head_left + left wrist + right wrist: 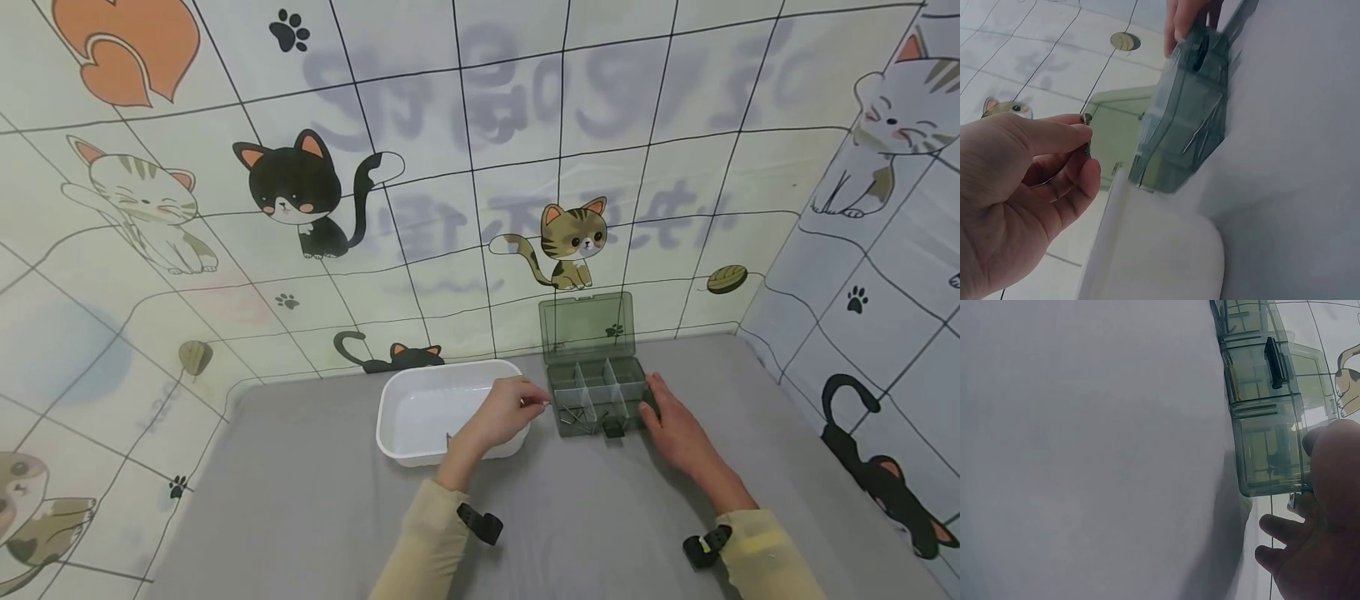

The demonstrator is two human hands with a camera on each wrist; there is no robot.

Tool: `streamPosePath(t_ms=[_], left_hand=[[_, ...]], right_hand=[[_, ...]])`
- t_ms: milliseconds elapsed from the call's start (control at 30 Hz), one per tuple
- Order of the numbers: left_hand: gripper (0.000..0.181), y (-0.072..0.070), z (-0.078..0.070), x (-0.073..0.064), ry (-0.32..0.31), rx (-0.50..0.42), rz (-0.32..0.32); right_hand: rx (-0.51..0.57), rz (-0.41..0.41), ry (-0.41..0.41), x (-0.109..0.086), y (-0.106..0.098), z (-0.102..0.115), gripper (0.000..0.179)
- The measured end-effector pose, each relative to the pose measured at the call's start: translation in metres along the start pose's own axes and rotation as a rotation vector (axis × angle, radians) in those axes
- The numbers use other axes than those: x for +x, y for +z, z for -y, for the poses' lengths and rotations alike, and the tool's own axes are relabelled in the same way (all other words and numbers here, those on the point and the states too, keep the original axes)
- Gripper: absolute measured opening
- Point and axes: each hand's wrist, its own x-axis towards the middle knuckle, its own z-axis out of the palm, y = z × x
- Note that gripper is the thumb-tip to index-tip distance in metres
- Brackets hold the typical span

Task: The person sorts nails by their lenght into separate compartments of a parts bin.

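Observation:
My left hand (506,412) pinches a small metal screw (1087,117) between thumb and fingertips. In the head view that hand is above the right edge of a white tray (420,404), just left of a translucent green compartment box (588,430). The box stands with its lid (587,329) raised at the back. Thin metal screws (573,415) lie in its front left compartment. A brass-coloured screw (1232,378) shows through the front wall in the right wrist view. My right hand (682,433) rests against the box's right side, thumb near the front corner and fingers extended.
A small pointed brownish thing (449,439) shows in the tray by my left wrist. Grey cloth (300,500) covers the table. Behind and on both sides hangs a white sheet (442,308) with cat drawings and grid lines.

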Motion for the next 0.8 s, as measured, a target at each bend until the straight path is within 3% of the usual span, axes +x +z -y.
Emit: streamPosePath(t_ms=[333, 800], left_hand=[[0.018, 0.018, -0.008, 0.015, 0.003, 0.022, 0.015], [0.017, 0.047, -0.023, 0.045, 0.031, 0.173, 0.078]], right_hand=[[0.009, -0.002, 0.001, 0.000, 0.004, 0.000, 0.063], [0.011, -0.014, -0.007, -0.003, 0.000, 0.003, 0.062]])
